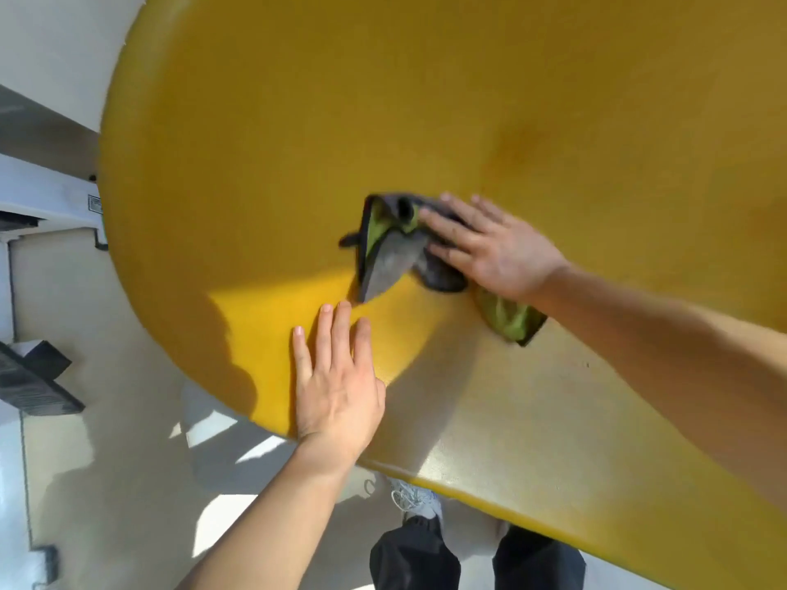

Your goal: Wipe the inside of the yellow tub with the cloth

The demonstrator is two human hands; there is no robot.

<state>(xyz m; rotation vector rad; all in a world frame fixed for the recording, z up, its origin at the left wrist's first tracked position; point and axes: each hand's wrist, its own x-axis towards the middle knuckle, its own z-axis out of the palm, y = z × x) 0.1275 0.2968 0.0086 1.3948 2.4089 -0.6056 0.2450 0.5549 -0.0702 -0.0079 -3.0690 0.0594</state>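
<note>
While the right hand (498, 253) presses the cloth (396, 249) flat with fingers spread, mid-frame against the yellow tub (298, 134), the left hand (336, 376) rests open-palmed just below it, fingers loosely together, near the rim. The tub fills most of the frame. It looks like smooth, stiff plastic, probably slick, so I'd brace it at the rim. The cloth's soft and bunches easily; a flat palm seems best.

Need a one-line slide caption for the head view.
Right hand presses a grey-green cloth flat against the yellow tub while the left hand braces near its rim.
</note>
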